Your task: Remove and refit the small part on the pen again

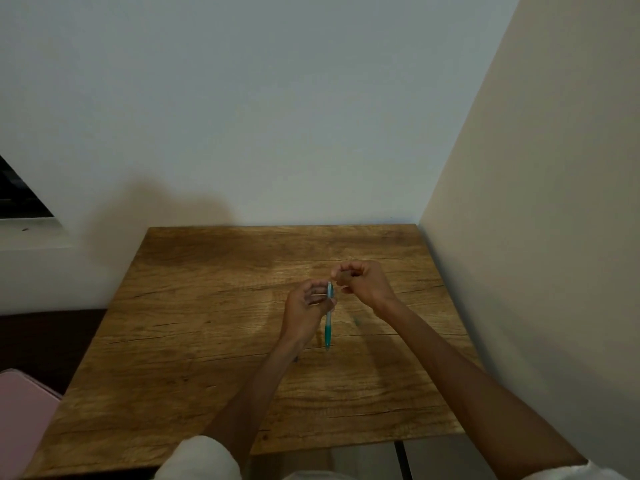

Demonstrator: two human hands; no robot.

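White sleeves [199, 457] sit at the very bottom of the frame, both bare forearms reaching up over a wooden table [207, 358]. Around the middle, the left hand [304, 311] has its fingers curled round a teal pen [328, 317], held upright with the tip pointing down, just above the table or maybe touching it, can't say. Right hand [358, 280] is just above and to the right, clenched up tight by the pen's top end; whether it's pinching some small bit like a cap I honestly can't tell, too blurry. My guess at the risk: the grip sits high on the pen, so a tug at the top could tip it out sideways. Behind is plain wall, with a dark window [20, 195] at far left.
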